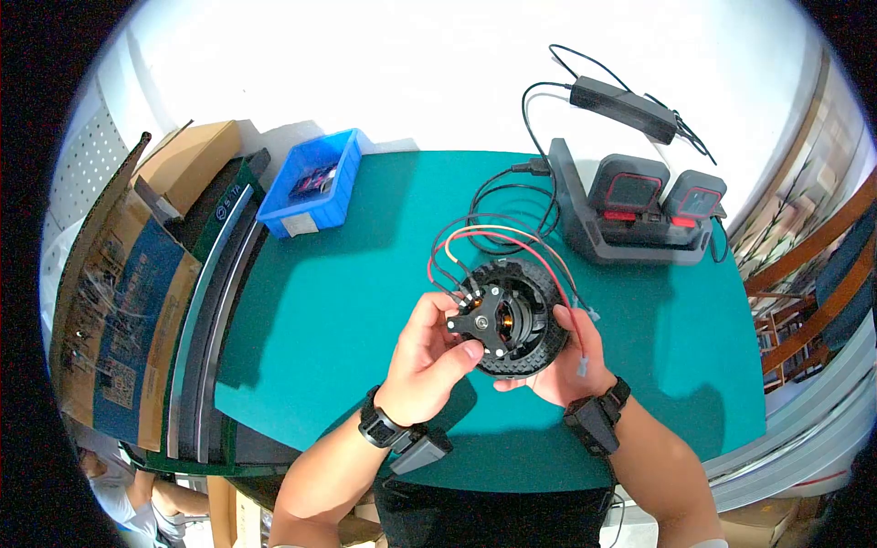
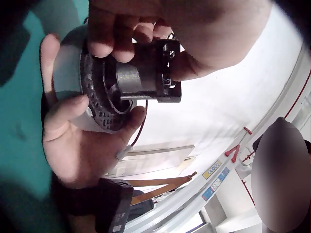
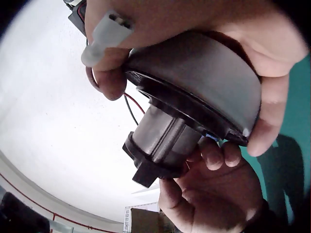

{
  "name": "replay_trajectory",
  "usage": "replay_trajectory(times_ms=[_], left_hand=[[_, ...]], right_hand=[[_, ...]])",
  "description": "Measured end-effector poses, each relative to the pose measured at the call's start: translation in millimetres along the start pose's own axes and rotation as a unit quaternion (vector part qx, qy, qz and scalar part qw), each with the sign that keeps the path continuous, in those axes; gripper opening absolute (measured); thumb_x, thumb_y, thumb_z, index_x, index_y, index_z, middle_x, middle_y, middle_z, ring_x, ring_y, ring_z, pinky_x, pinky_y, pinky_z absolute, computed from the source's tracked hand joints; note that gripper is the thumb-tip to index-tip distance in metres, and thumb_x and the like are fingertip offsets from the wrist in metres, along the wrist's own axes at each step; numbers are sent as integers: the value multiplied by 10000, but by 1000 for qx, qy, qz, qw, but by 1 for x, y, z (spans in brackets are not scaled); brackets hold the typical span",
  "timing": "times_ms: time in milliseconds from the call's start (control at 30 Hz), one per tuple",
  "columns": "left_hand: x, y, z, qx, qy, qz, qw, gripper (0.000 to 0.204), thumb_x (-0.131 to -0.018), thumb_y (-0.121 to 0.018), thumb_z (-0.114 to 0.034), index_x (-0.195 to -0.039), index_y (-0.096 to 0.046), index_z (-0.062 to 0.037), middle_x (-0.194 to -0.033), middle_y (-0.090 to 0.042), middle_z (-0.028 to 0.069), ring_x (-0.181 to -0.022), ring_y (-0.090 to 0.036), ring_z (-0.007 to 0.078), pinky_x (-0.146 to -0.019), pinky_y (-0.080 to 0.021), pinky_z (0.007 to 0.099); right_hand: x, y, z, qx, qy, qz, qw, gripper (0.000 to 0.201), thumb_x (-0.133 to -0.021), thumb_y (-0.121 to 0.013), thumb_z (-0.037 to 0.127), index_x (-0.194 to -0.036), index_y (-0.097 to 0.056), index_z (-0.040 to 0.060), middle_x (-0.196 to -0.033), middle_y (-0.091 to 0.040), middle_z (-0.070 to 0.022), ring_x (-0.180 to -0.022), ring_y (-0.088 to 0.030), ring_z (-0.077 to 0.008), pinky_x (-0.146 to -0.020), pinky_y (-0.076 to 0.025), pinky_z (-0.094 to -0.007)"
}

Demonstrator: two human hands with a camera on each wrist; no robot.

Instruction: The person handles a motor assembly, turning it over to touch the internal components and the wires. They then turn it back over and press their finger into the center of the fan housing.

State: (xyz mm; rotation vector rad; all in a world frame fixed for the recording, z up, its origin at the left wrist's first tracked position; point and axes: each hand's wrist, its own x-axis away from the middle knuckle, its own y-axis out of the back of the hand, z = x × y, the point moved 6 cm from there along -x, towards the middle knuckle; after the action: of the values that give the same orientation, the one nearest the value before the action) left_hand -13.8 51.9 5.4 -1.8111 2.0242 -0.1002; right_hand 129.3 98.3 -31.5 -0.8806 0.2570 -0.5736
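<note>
A round black motor assembly point(image 1: 539, 352) is held up between both hands over the green mat. Its shell looks smooth and domed in the right wrist view, and a motor cylinder point(image 3: 158, 131) sticks out of it, capped by a three-armed black bracket point(image 1: 480, 322). My left hand point(image 1: 425, 365) grips the bracket end, thumb on one arm of the bracket and fingers along the cylinder. The right hand point(image 1: 580, 361) holds the shell by its rim from the other side. Red, yellow and black wires point(image 1: 512, 230) arch from the motor, and a pale plug connector point(image 3: 109, 34) hangs by the right hand.
A blue bin point(image 1: 311, 187) with small parts stands at the back left of the green mat point(image 1: 365, 265). Back right is a charger dock point(image 1: 630, 242) with two battery-like blocks, its cable coiled behind the motor. Cardboard boxes point(image 1: 119, 320) line the left side.
</note>
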Motion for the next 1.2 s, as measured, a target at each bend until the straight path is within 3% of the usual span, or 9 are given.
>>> replay_trajectory(times_ms=[200, 267, 400, 467, 800, 1200], left_hand=[[0, 1, -1, -14, -1, -8, 1000, 389, -831, -568, 79, -1144, -399, -79, -1175, -497, 46, -1067, -544, 138, -857, -473, 309], [-1, 1, -2, -38, -3, -41, 998, 415, -779, -589, 27, -1130, -406, -99, -1112, -492, 51, -789, -576, 137, -639, -474, 265], [-1, 2, -2, -40, -12, -44, 998, 415, -777, -596, 20, -1126, -407, -100, -1102, -492, 45, -774, -572, 137, -637, -469, 265], [0, 4, 1, -14, 8, -12, 1000, 396, -822, -587, 50, -1144, -398, -83, -1167, -504, 50, -1045, -555, 140, -822, -469, 298], [0, 6, 2, -9, 2, -8, 1000, 390, -813, -594, 56, -1126, -413, -89, -1139, -512, 42, -1003, -565, 129, -789, -477, 287], [-1, 7, 1, -15, 27, -43, 999, 431, -716, -638, 82, -1052, -445, -108, -1047, -476, -10, -990, -492, 99, -799, -449, 274]], right_hand=[[0, 0, 0, 17, -6, -12, 1000, 637, -909, -402, 566, -1393, -472, 158, -1302, -605, -93, -1096, -626, -289, -809, -517, -512], [1, 0, -1, 12, -7, -10, 1000, 637, -909, -402, 568, -1392, -473, 158, -1302, -605, -94, -1095, -626, -292, -809, -517, -512], [1, -1, 1, 6, 0, 0, 1000, 634, -914, -390, 568, -1391, -475, 159, -1303, -603, -98, -1097, -625, -298, -811, -518, -515], [0, 0, 0, 4, -1, 0, 1000, 632, -914, -388, 565, -1391, -475, 159, -1305, -601, -99, -1099, -624, -299, -813, -517, -516], [1, -2, 1, 13, -6, -4, 1000, 629, -918, -381, 555, -1397, -469, 156, -1315, -595, -98, -1114, -614, -302, -836, -505, -527], [-1, 1, -1, 24, -10, -5, 1000, 612, -919, -418, 536, -1393, -469, 152, -1296, -609, -89, -1083, -632, -293, -807, -517, -528]])
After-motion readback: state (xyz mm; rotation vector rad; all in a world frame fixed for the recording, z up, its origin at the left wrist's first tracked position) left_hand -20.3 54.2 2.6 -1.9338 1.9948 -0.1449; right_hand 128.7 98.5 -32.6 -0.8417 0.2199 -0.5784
